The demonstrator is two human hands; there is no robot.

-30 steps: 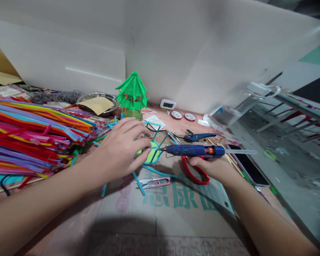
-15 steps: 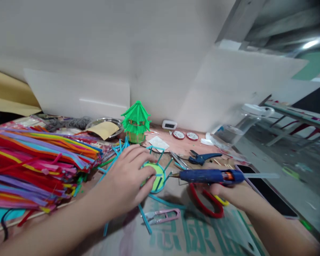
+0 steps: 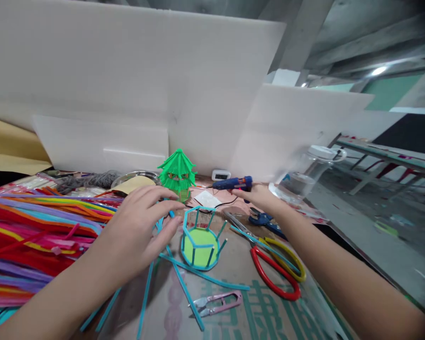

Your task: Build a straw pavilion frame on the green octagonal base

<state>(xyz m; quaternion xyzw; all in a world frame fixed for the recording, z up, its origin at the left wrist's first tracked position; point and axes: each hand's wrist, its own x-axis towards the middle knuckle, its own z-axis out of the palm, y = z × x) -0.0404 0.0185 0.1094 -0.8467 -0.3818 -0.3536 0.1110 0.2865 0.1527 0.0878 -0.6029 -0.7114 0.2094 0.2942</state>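
A small round frame [image 3: 200, 238] of teal pipe cleaners on a light green disc stands on the cardboard in the middle. My left hand [image 3: 141, 224] hovers just left of it, fingers spread and holding nothing. Loose teal pipe cleaners [image 3: 184, 283] lie under and around it. My right hand [image 3: 257, 193] is stretched to the back of the table, closed on a blue hot glue gun [image 3: 232, 183] that points left, near a green pipe-cleaner pagoda [image 3: 177, 171].
A big heap of coloured pipe cleaners [image 3: 38, 226] fills the left. Red and yellow scissors [image 3: 276, 269], pink thread snips [image 3: 216, 302] and blue pliers [image 3: 264, 219] lie on the right. A metal bowl [image 3: 134, 178], a clear jug [image 3: 304, 174] and white boards [image 3: 127, 94] stand behind.
My right hand carried the glue gun from beside the frame away to the back of the table. My left hand lifted off the frame and opened. The camera tilted up.
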